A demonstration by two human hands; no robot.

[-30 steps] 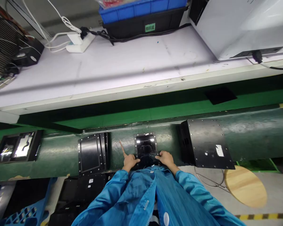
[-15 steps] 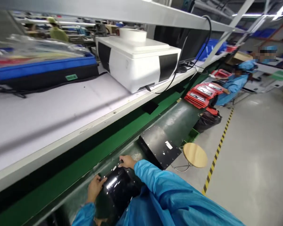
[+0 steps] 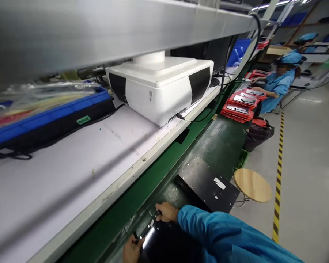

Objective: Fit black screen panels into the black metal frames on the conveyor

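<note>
A glossy black panel (image 3: 170,241) lies at the bottom of the view, close to my body, on the dark green bench top. My right hand (image 3: 166,212) is closed on its far corner, thumb and fingers pinching the edge. At the panel's left corner, my left hand (image 3: 132,248) grips the edge between thumb and fingers, its lower part cut off by the frame. Just beyond my right hand rests a flat black metal box (image 3: 208,182) with small white labels on top.
A white machine (image 3: 159,87) and a blue bin (image 3: 52,113) of bagged parts stand on the white shelf (image 3: 71,175). A round wooden stool (image 3: 252,185) is right of the bench (image 3: 219,138). Red pouches (image 3: 241,104) lie farther along, beside a seated person (image 3: 281,84) in blue.
The view has tilted and shifted, so the shelf looks larger and my hands sit lower and farther right. My left hand's fingers now close on the panel's edge.
</note>
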